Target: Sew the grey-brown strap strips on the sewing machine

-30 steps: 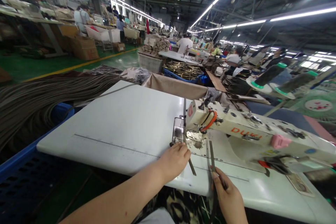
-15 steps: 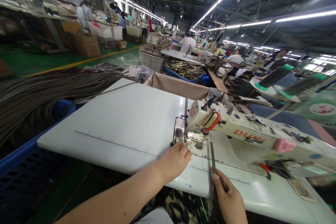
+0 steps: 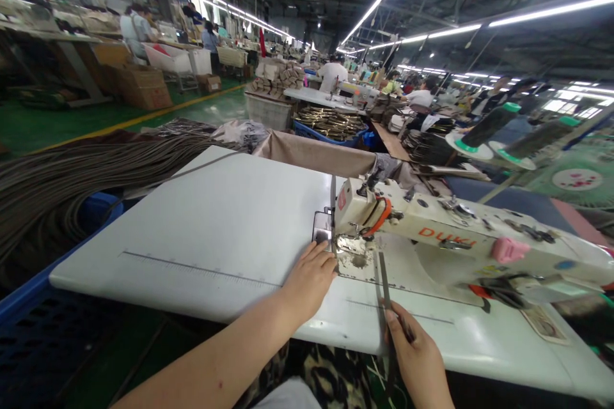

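My left hand [image 3: 311, 280] lies on the white table beside the needle area of a sewing machine [image 3: 407, 220]. Its fingers are stretched forward and touch the edge of a shiny metal plate [image 3: 322, 226]; its thumb is hidden. A narrow dark strap [image 3: 333, 189] runs along the left side of the machine head, close to those fingertips. To the right, my right hand [image 3: 416, 348] is closed on a grey-brown strap [image 3: 385, 281] at the table's front edge. That strap's upper end points toward the machine, and its lower part hangs below the edge.
Long dark straps [image 3: 57, 172] are heaped over a blue basket [image 3: 29, 297] at left. Two thread cones [image 3: 489, 124] stand at right. A fabric-lined bin [image 3: 316, 154] borders the table's far side. Co-workers sit at machines farther back.
My left hand has slid a little forward, and its fingers now reach over the metal plate's edge. My right hand keeps its hold on the strap. The whole view has shifted slightly.
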Action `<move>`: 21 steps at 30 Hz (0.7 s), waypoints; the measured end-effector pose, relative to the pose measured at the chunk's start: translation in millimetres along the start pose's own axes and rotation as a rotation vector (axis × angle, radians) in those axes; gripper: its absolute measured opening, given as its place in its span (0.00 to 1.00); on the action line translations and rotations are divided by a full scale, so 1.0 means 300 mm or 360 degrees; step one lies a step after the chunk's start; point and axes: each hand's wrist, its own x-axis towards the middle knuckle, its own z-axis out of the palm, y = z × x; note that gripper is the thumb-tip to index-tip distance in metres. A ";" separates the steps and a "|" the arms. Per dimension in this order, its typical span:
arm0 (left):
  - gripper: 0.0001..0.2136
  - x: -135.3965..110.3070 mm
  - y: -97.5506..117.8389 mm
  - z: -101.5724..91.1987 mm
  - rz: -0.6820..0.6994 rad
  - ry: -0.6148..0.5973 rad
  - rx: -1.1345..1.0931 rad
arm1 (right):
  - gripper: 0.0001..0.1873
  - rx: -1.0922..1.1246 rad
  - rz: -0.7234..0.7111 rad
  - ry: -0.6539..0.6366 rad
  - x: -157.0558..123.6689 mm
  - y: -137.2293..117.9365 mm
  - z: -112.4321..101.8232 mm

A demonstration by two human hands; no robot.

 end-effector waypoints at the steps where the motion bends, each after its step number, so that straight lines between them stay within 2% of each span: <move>1: 0.08 0.004 -0.002 -0.005 -0.0023 -0.0014 -0.0022 | 0.33 0.0005 0.0011 0.0002 0.000 0.001 0.002; 7: 0.13 0.022 -0.017 -0.021 -0.0168 -0.0124 -0.0068 | 0.34 0.0032 0.0038 -0.0021 0.003 0.022 0.012; 12: 0.15 0.026 -0.023 -0.016 -0.0192 -0.0186 -0.0052 | 0.35 0.0022 0.0052 -0.0037 0.001 0.020 0.013; 17: 0.15 0.021 -0.026 -0.010 -0.0195 -0.0178 -0.0079 | 0.35 -0.0027 0.0055 -0.0054 -0.015 -0.012 0.006; 21: 0.15 0.040 -0.074 0.013 -0.0190 -0.0128 -0.0200 | 0.33 -0.0051 -0.0049 -0.0050 -0.044 -0.026 0.008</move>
